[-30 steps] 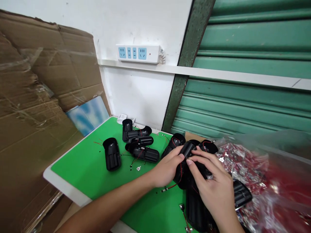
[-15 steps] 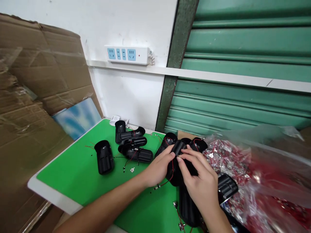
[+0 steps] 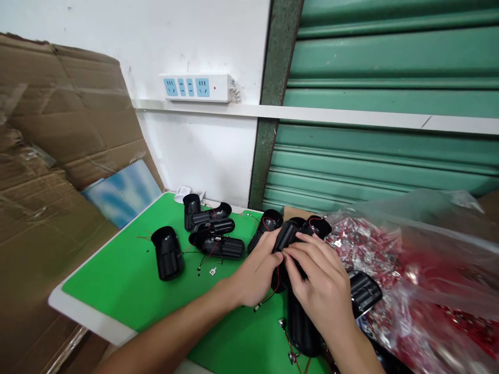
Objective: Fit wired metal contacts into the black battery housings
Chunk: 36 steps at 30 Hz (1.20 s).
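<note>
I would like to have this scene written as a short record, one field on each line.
left hand: on black housing
right hand: fingertips at same housing
work surface: green mat
left side: cardboard
right side: clear plastic bag with red and silvery parts
on wall: white power strip

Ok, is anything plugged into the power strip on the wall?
No, the sockets on the power strip all show bare blue faces with their slots uncovered.
</note>
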{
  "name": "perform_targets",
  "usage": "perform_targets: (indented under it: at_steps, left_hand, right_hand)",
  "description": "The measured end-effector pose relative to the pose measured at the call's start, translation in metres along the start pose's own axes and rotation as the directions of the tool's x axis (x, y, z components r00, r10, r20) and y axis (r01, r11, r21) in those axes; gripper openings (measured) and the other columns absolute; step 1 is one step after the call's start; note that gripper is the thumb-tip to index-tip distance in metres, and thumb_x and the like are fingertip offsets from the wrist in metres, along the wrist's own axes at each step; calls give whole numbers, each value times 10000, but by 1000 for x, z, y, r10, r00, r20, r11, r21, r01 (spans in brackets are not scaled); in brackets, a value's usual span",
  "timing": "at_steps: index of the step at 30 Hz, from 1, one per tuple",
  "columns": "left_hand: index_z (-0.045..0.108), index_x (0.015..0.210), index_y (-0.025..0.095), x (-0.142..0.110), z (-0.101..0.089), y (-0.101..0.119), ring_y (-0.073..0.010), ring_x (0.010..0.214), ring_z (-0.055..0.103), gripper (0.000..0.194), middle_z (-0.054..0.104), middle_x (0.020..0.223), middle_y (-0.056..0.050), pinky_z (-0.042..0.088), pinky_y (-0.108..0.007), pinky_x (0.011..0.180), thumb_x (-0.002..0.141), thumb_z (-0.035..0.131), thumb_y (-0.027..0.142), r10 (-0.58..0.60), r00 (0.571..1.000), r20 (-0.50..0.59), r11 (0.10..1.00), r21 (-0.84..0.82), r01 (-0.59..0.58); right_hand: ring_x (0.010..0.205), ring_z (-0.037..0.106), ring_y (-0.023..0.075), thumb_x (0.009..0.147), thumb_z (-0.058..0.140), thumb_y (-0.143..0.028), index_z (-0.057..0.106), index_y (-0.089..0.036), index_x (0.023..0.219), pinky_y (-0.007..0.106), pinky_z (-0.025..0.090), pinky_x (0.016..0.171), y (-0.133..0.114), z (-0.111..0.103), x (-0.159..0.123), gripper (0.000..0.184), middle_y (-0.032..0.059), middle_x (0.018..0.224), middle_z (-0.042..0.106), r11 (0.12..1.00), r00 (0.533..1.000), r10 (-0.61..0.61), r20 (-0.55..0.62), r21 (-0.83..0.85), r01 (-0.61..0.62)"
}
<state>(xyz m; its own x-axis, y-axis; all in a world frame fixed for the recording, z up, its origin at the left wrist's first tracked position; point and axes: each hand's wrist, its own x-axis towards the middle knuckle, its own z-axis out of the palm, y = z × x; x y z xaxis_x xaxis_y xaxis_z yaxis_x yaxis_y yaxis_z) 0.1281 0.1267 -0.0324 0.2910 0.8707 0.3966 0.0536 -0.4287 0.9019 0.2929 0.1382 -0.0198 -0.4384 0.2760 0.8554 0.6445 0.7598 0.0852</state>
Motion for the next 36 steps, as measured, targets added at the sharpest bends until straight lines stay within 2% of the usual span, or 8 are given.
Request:
perform_targets:
  at_steps: [4, 7, 9, 12, 17, 26, 32, 36]
  left_hand:
    - [422, 1551, 103, 1, 0, 2, -211, 1534, 347, 562, 389, 1654, -146, 209, -370, 1315, 1019, 355, 270, 10, 1000, -5, 999, 33, -10]
    - [454, 1527, 129, 3, -1, 5, -232, 1495, 400, 544, 467, 1598, -123, 271, -379, 1286, 1005, 422, 280, -43, 999, -17, 997, -66, 41]
    - [459, 1524, 152, 4, -2, 6, -250, 1438, 456, 553, 529, 1539, -102, 349, -391, 1234, 991, 474, 300, -110, 994, -3, 980, -165, 108]
    - [447, 1535, 168, 4, -4, 5, -257, 1335, 521, 574, 584, 1463, -87, 407, -407, 1173, 979, 494, 302, -156, 987, 37, 960, -230, 160]
    - [444, 1560, 173, 2, -8, 7, -277, 1317, 520, 594, 662, 1301, -81, 373, -451, 1199, 976, 445, 285, -200, 976, 88, 960, -183, 213]
    - [334, 1622, 139, 0, -9, 12, -280, 1538, 328, 614, 547, 1521, -110, 373, -409, 1226, 1036, 396, 309, -157, 981, 110, 981, -93, 168]
    - [347, 1585, 110, 2, -7, 7, -245, 1512, 400, 565, 457, 1607, -152, 321, -395, 1272, 1064, 391, 324, -79, 991, 105, 991, -104, 90]
    - [343, 1567, 87, 3, -7, 2, -261, 1521, 392, 570, 421, 1624, -189, 297, -420, 1290, 1067, 403, 355, -36, 995, 91, 996, -73, 43]
  right_hand:
    - [1071, 684, 207, 926, 650, -112, 675, -191, 986, 393, 545, 944, 0, -2, 0, 103, 32, 953, 728, 999, 1000, 29, -4, 23, -29]
    - [1134, 659, 221, 941, 667, -220, 721, -225, 964, 415, 541, 976, 0, -4, 1, 59, 52, 1077, 712, 971, 979, 205, -16, 129, -202]
    - [1253, 622, 240, 963, 640, -321, 736, -258, 1110, 433, 552, 1022, 1, -4, 0, 186, 85, 1292, 647, 894, 919, 394, -9, 238, -381]
    - [1311, 628, 219, 983, 590, -332, 544, -295, 1464, 360, 611, 977, 1, 0, -3, 485, 116, 1484, 550, 701, 809, 578, 107, 444, -559]
    - [1224, 701, 170, 990, 579, -276, 448, -296, 1533, 268, 631, 954, 0, 5, -5, 558, 110, 1487, 586, 572, 802, 514, 304, 575, -584]
    - [1228, 703, 187, 988, 584, -313, 405, -279, 1553, 316, 607, 1032, -1, 4, -8, 594, 134, 1521, 552, 546, 770, 538, 343, 554, -628]
    - [1341, 634, 222, 1002, 561, -315, 356, -257, 1576, 382, 588, 1084, -5, 2, -6, 613, 156, 1541, 521, 596, 788, 512, 342, 520, -612]
    - [1469, 508, 242, 1028, 507, -341, 316, -251, 1616, 470, 461, 1228, -10, 4, -8, 624, 145, 1558, 490, 624, 777, 538, 327, 464, -628]
